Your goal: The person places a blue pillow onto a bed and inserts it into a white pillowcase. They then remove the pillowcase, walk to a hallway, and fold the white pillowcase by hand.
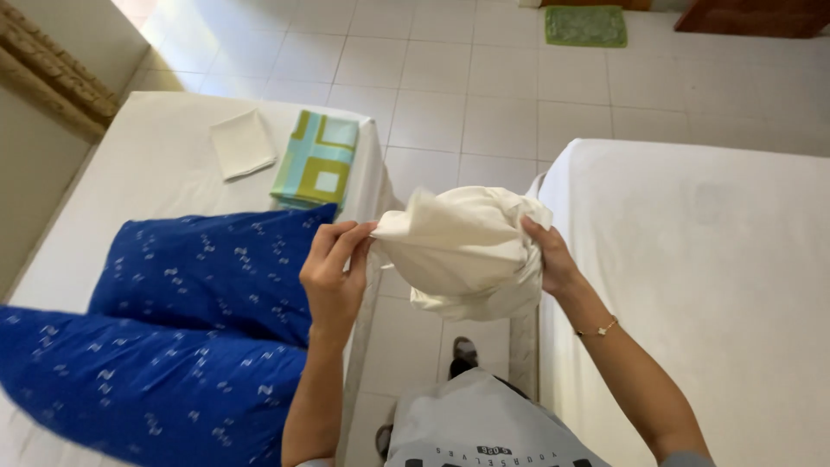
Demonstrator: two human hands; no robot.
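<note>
I hold a bunched cream-white cloth, likely a pillowcase (462, 251), in the air between two beds. My left hand (335, 275) pinches its left corner with fingertips. My right hand (551, 259) grips its right side, fingers tucked into the fabric; a thin bracelet sits on that wrist. The cloth hangs loosely below both hands.
On the left bed (164, 164) lie two blue patterned pillows (207, 272), a folded white cloth (243, 143) and a folded green-and-blue checked cloth (318, 159). A white bed (700, 259) stands at right. Tiled floor runs between, with a green mat (585, 26) far back.
</note>
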